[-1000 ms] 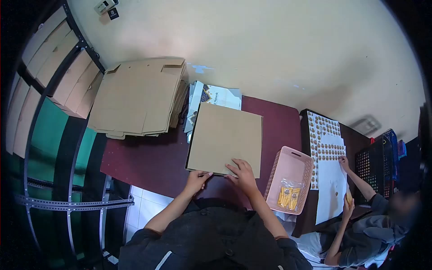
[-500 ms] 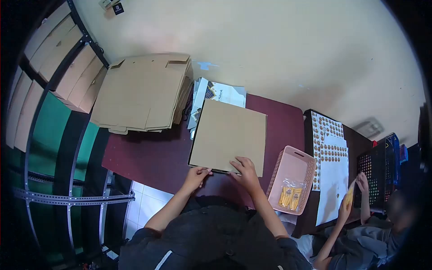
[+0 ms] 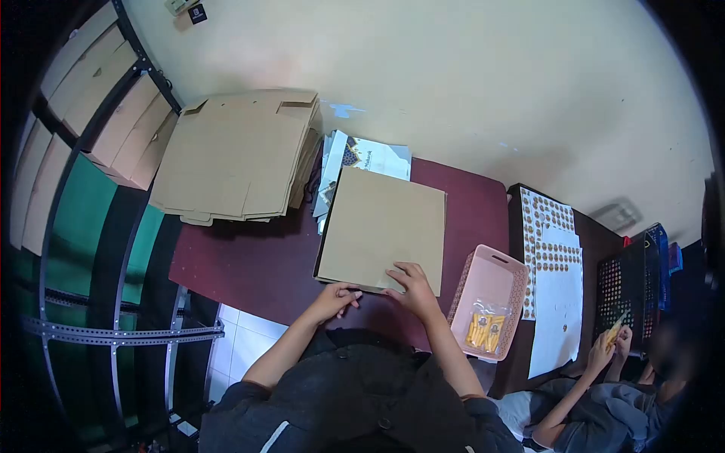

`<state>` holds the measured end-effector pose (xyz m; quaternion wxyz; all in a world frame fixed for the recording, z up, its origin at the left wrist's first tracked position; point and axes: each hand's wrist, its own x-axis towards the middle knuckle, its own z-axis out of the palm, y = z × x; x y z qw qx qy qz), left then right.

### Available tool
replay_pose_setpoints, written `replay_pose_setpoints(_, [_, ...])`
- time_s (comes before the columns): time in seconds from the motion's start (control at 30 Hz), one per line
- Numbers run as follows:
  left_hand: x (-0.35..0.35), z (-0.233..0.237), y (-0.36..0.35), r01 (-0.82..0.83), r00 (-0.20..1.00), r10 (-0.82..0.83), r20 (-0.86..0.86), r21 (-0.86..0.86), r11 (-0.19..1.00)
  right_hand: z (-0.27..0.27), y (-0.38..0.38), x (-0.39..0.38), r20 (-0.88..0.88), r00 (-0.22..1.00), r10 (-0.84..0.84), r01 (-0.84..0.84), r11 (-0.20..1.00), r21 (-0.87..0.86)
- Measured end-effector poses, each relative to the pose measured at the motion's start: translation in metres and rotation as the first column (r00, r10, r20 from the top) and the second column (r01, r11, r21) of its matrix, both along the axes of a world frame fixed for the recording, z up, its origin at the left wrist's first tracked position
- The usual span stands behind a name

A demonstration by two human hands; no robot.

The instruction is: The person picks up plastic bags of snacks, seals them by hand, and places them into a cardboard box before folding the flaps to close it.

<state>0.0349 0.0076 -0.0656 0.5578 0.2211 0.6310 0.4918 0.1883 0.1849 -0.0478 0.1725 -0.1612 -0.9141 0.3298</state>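
Observation:
A flat, square brown cardboard box [image 3: 385, 223] with its lid down lies on the dark red table in front of me. At its front edge, left of the middle, my left hand [image 3: 334, 302] is closed, with curled fingers and the thumb against the edge. My right hand [image 3: 411, 291] grips the front edge farther right, fingers bent over the lid and thumb at the rim. Behind the box, partly under it, lie white printed sheets or sleeves [image 3: 381, 157] with a dark pattern.
Folded cardboard boxes [image 3: 234, 155] are stacked at the back left. A pink basket [image 3: 498, 264] holds packets of yellow sticks [image 3: 483, 332]. Sticker sheets [image 3: 559, 294] cover the right table beside a black crate [image 3: 623, 283]. A co-worker's hands [image 3: 608, 347] hold a yellow packet. Metal shelving stands left.
My left hand's fingers have shifted slightly right and curled lower along the box's front edge. My right hand stays nearly still. The co-worker's hands and packet have moved right and down.

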Motion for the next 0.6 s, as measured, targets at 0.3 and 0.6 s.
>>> replay_pose_setpoints(0.3, [0.000, -0.008, -0.003, -0.086, 0.996, 0.087, -0.037, 0.009, 0.996, -0.003, -0.006, -0.002, -0.052, 0.999, -0.016, 0.021, 0.995, 0.093])
replay_pose_setpoints(0.6, [-0.001, -0.019, -0.004, -0.088, 0.996, 0.088, 0.032, -0.022, 0.996, -0.007, -0.009, -0.003, -0.054, 0.998, -0.009, 0.015, 0.993, 0.118])
